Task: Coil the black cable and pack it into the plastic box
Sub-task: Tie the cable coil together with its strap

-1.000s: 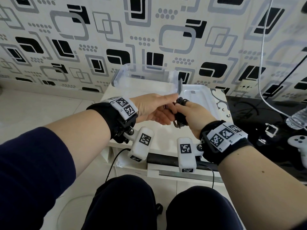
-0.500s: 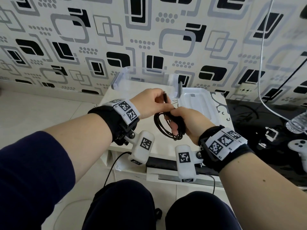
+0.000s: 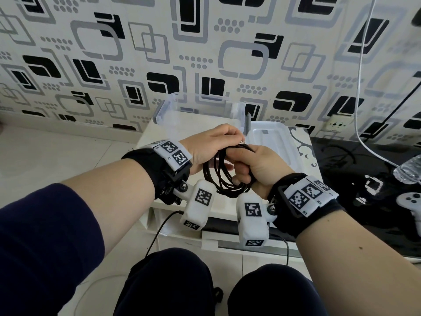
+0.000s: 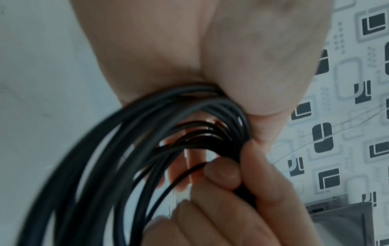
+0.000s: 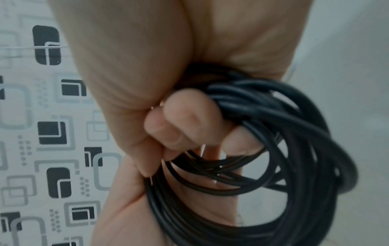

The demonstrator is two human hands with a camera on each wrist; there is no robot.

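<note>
The black cable [image 3: 224, 179] hangs as a loose coil of several loops between my two hands, above the white table [image 3: 148, 137]. My right hand [image 3: 239, 165] grips the coil's right side, fingers [image 5: 181, 123] curled round the strands [image 5: 315, 149]. My left hand [image 3: 237, 139] lies over the top of the coil and pinches the strands [image 4: 63, 199] under its thumb. The clear plastic box [image 3: 198, 110] stands open just behind the hands, against the wall. The cable's ends are hidden.
The box's white lid [image 3: 271, 142] lies flat to the right of the box. Further right, a black surface holds a game controller [image 3: 410, 201] and a water bottle [image 3: 410, 169]. A white cord [image 3: 360, 87] hangs down the patterned wall.
The tight bundle has opened into wider hanging loops. My left hand raised a cable end, then came down onto the coil's top. Both hands sit slightly lower and nearer to me.
</note>
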